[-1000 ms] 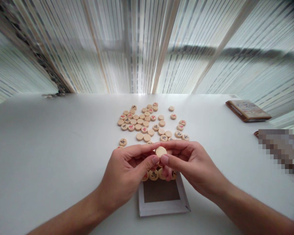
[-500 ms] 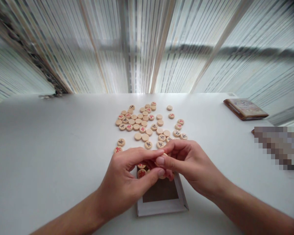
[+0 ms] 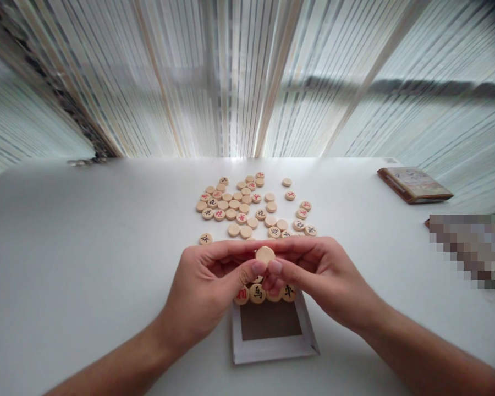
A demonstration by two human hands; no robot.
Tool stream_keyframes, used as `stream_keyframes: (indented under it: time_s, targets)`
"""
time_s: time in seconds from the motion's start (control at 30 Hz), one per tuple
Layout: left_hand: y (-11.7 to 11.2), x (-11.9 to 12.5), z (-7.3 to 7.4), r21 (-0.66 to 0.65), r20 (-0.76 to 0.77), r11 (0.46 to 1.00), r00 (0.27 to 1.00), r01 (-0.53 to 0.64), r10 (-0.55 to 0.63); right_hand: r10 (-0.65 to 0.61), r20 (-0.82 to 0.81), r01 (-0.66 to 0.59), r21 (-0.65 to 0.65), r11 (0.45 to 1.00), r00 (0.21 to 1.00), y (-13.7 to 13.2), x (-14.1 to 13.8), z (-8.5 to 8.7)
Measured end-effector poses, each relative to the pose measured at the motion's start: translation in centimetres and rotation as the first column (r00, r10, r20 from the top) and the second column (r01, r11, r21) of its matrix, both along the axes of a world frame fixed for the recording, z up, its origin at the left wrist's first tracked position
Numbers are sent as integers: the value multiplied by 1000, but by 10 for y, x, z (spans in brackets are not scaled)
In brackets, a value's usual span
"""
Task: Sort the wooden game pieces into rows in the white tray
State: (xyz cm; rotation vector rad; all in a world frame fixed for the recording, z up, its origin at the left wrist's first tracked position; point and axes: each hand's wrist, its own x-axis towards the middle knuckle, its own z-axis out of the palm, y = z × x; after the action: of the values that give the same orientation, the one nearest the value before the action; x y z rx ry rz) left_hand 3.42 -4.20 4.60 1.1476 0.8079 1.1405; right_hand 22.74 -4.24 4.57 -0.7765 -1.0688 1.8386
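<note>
Between the fingertips of both hands is a round wooden xiangqi piece [image 3: 265, 255], its blank side facing me. My left hand [image 3: 214, 280] pinches it from the left, and my right hand [image 3: 313, 269] pinches it from the right. Just beneath the fingers stands a shallow white-edged box [image 3: 272, 349] with a brown bottom. Several pieces lie in its far part, among them one with a black character [image 3: 257, 293] and one with a red character [image 3: 241, 295]. The fingers hide the box's far end.
Beyond my hands, many loose xiangqi pieces [image 3: 232, 213] lie scattered on the white table [image 3: 107, 247], some blank side up. A brown flat box [image 3: 414, 184] sits at the far right, with a pixelated object [image 3: 470, 247] nearer. A striped string curtain [image 3: 247, 77] hangs behind the table.
Both hands have brought the piece into clear view, its blank face turned toward me. My left hand has shifted slightly, uncovering more pieces in the box.
</note>
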Motion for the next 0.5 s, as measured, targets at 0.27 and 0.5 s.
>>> stream_keyframes:
  time_s: [0.27,0.5]
  targets:
    - [1,0,2,-76,31,997,1000,9,-7,1,2,-1,1,1000,1000,1,0,-2]
    - [0,1,1,-57,35,998,999,26,-24,-22,64,22,-7,1000,998,2,1,0]
